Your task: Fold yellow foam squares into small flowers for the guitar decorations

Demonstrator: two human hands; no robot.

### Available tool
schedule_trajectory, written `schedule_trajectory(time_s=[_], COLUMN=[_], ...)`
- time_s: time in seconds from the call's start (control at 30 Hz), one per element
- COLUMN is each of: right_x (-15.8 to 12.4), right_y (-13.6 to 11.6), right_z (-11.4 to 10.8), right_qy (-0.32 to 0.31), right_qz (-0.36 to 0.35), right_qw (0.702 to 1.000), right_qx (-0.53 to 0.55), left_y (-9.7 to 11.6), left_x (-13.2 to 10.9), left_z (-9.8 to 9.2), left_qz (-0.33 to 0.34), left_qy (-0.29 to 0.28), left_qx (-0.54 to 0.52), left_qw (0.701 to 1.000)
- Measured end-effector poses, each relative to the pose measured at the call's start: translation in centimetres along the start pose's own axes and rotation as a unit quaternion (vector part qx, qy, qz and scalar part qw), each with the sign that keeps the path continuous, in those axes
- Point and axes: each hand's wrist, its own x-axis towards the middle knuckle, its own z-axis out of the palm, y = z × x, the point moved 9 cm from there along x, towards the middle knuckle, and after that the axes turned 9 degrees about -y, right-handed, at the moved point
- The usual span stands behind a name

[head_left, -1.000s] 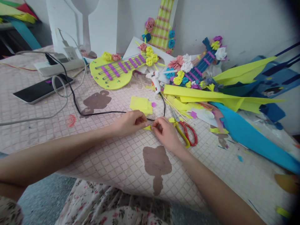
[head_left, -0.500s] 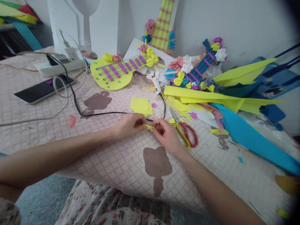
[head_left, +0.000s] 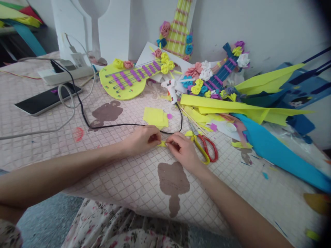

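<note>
The left hand (head_left: 144, 139) and right hand (head_left: 183, 148) are mostly hiding a small yellow piece (head_left: 162, 144) toward the front edge of the worktop (head_left: 124, 175), pinching its opposite ends with fingers narrowly closed; scissors (head_left: 213, 151) are lying just beside the right hand.

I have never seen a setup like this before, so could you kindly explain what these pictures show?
There is no machine here: a person is working bare-handed. Every picture comes from one camera worn on that person's head, looking forward and down. Over a patterned tablecloth, the left hand and right hand together pinch a small yellow piece, apparently paper. Beside the right hand lie scissors with red and yellow handles. Farther back are yellow sheets, a white glue gun and flower-decorated guitar-shaped crafts.
</note>
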Motion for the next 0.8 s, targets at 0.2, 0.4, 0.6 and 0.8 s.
schedule_trajectory(time_s=[0.2, 0.4, 0.6, 0.8], right_x=[0.0, 0.2, 0.6, 0.8], right_y=[-0.1, 0.4, 1.0, 1.1], right_z=[0.3, 0.3, 0.6, 0.8], right_qy=[-0.027, -0.011, -0.007, -0.012], right_qz=[0.001, 0.02, 0.052, 0.061], right_qw=[1.0, 1.0, 0.997, 0.995], right_qx=[-0.004, -0.021, -0.052, -0.076], left_y=[0.3, -0.2, -0.5, -0.6], left_x=[0.0, 0.2, 0.3, 0.5], left_z=[0.3, 0.2, 0.2, 0.1], left_qz=[0.026, -0.011, -0.028, -0.032], left_qy=[-0.034, -0.023, -0.012, -0.014], left_qx=[-0.001, 0.027, 0.041, 0.049], left_qw=[0.999, 0.999, 0.999, 0.998])
